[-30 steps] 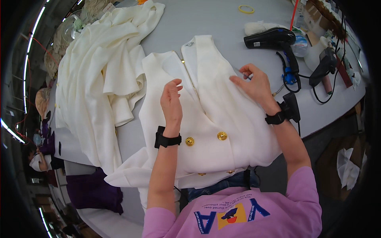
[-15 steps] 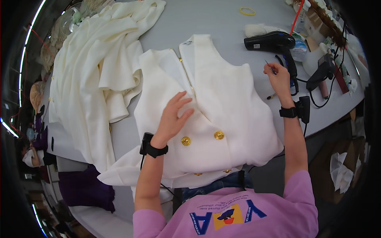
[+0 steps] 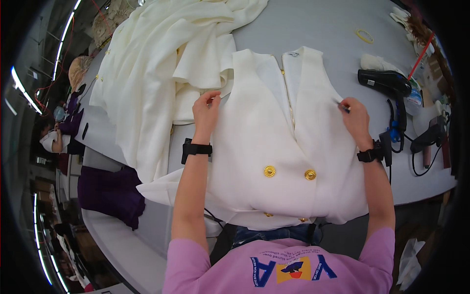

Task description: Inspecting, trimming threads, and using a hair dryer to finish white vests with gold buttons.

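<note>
Along the near edge of the table [image 3: 313, 24], a white vest [image 3: 289, 152] lies front side up, its lower part hanging over that edge against the person's body. Its V-neck is open and exposes a gold zip [image 3: 290, 100] inside the back. Two gold buttons [image 3: 269, 171] sit side by side below the neckline; two more are partly visible at the fold.

The right hand [image 3: 355, 120] is at the vest's right armhole, fingers closed on a thin tool [image 3: 345, 109] with its tip directed toward the vest. The tool's type cannot be determined. The left hand [image 3: 206, 110] is beside the vest's left edge, fingers bent; whether they grip anything cannot be determined.

To the left lies a white garment [image 3: 152, 83], loosely folded, near the left hand. Beyond the right hand rests a black hairdryer [image 3: 384, 82], with a white roll [image 3: 377, 62] just behind it. Lower left, a purple cloth [image 3: 108, 195] hangs apart from the vest.
</note>
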Demonstrator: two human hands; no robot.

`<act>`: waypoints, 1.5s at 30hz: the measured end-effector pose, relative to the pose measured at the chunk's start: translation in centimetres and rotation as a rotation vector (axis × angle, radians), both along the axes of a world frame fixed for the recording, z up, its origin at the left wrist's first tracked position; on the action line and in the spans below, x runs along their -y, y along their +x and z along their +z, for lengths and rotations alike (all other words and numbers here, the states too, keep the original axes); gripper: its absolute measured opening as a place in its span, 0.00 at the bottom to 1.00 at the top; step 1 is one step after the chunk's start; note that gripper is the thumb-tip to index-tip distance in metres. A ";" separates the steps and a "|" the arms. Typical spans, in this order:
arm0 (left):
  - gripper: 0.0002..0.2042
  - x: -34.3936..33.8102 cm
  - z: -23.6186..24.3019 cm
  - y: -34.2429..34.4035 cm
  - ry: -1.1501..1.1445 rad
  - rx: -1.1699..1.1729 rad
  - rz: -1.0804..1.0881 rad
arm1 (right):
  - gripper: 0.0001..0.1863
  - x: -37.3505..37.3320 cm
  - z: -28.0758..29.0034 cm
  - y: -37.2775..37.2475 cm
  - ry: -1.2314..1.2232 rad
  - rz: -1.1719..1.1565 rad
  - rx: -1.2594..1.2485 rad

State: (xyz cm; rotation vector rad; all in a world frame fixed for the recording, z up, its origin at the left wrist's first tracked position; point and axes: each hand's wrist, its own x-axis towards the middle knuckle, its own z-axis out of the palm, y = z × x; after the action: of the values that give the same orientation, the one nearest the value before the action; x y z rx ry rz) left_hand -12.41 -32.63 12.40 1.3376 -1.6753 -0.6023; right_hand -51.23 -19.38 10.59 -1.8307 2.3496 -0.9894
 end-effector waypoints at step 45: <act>0.26 -2.1 4.6 -2.4 0.172 -0.122 -0.161 | 0.31 2.3 4.2 1.4 -0.020 -0.155 -0.133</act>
State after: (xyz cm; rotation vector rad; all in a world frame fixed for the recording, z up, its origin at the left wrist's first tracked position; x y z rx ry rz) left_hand -14.85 -30.51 16.97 1.2649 -1.6718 -0.9213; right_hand -49.81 -21.70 14.83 -1.7975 2.6032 -0.9347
